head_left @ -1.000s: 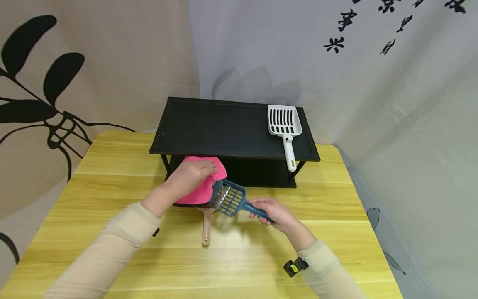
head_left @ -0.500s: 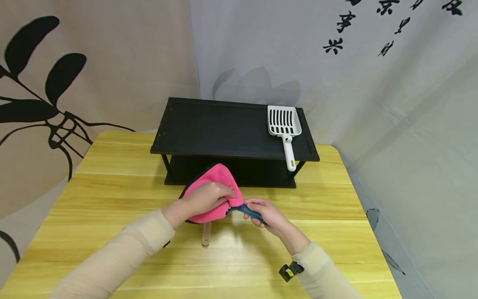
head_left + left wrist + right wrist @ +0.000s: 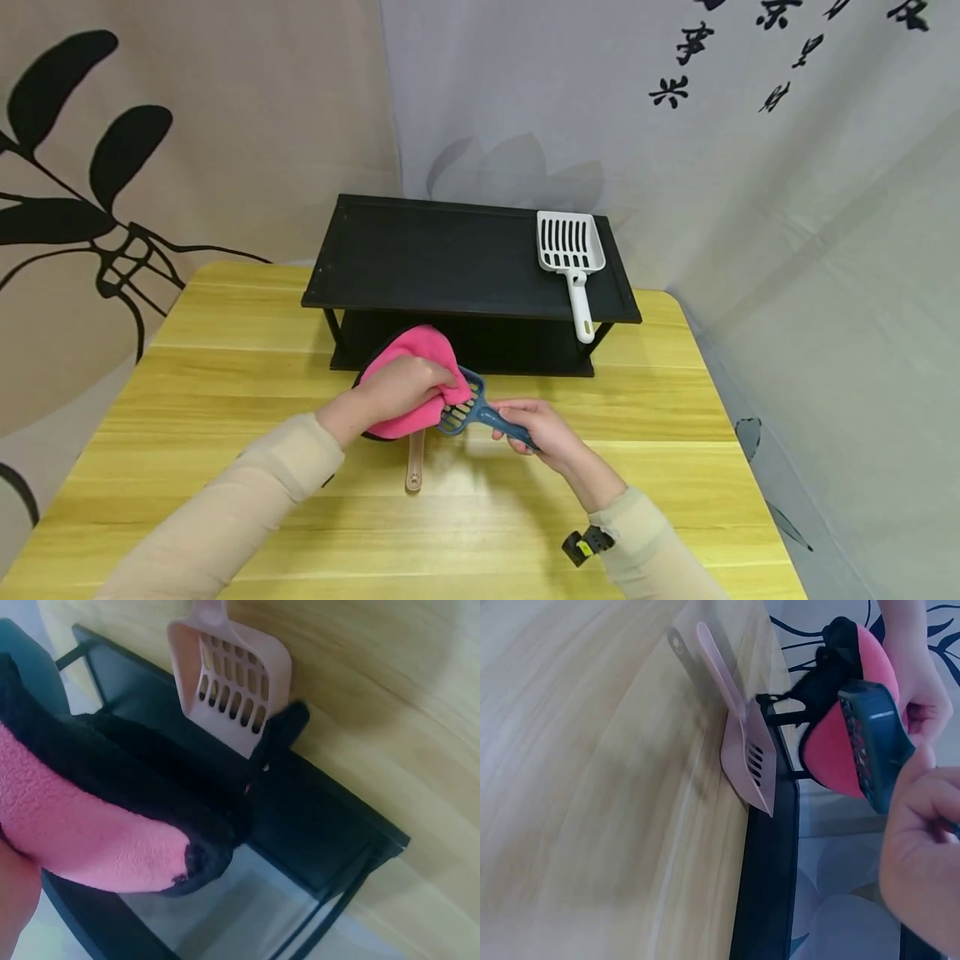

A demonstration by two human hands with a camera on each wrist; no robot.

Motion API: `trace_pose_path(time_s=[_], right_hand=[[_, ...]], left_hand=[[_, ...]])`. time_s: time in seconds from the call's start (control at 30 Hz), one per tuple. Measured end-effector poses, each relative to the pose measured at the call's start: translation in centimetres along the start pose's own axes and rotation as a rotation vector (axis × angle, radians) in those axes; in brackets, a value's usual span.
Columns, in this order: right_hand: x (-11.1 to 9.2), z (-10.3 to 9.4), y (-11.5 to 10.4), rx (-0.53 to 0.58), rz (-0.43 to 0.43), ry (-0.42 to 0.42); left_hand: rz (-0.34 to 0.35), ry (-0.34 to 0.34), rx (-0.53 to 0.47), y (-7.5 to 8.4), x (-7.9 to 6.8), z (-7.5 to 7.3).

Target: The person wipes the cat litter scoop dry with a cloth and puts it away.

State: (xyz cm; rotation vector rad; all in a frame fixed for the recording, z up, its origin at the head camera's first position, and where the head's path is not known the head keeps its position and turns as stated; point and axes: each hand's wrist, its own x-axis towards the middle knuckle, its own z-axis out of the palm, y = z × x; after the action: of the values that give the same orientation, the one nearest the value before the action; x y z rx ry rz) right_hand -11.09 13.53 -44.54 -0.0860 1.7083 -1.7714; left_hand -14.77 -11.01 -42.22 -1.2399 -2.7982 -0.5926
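Observation:
A blue litter scoop (image 3: 504, 423) is gripped by its handle in my right hand (image 3: 547, 429). My left hand (image 3: 401, 387) holds a pink cloth (image 3: 422, 340) with a black edge, bunched under the fingers against the scoop's slotted head. In the head view the cloth hides the far part of that head, while the slots near the handle show. The right wrist view has the blue scoop (image 3: 874, 742) raised above the table, the cloth (image 3: 832, 754) behind it. Below both lies a pale pink litter scoop (image 3: 232, 679), its handle (image 3: 415, 462) pointing toward me.
Behind the hands stands a black two-tier rack (image 3: 442, 258). On its top shelf, at the right, lies a white litter scoop (image 3: 573, 250) with its handle over the front edge. Printed curtains (image 3: 787, 192) surround the wooden table (image 3: 480, 533).
My left hand swept the cloth right and toward me over the blue scoop's head, then drew slightly back left, uncovering the slots near the handle. My right hand shifted slightly left.

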Motion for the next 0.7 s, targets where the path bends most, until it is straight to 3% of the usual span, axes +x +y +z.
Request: trace_pose_path(time_s=[0.1,0.17,0.33,0.43,0.7], right_hand=[[-0.2,-0.3,-0.2,-0.017,-0.008,0.006],[-0.4,-0.5,-0.3,-0.031,-0.013,0.018],[-0.8,-0.8,-0.5,-0.057,-0.027,0.022],[-0.9,-1.1,-0.3,-0.06,-0.041,-0.002],[-1.5,-2.9,0.5,-0.038,-0.055,-0.029]], left_hand=[[-0.001,0.065,0.032,-0.5,-0.2,0.0],[-0.047,0.093,0.026,-0.7,-0.3,0.0],[-0.288,0.069,-0.109,-0.7,-0.3,0.1],[-0.367,0.094,-0.195,-0.9,-0.3,0.2],[-0.489,0.313,-0.201,-3.3,-1.9,-0.9]])
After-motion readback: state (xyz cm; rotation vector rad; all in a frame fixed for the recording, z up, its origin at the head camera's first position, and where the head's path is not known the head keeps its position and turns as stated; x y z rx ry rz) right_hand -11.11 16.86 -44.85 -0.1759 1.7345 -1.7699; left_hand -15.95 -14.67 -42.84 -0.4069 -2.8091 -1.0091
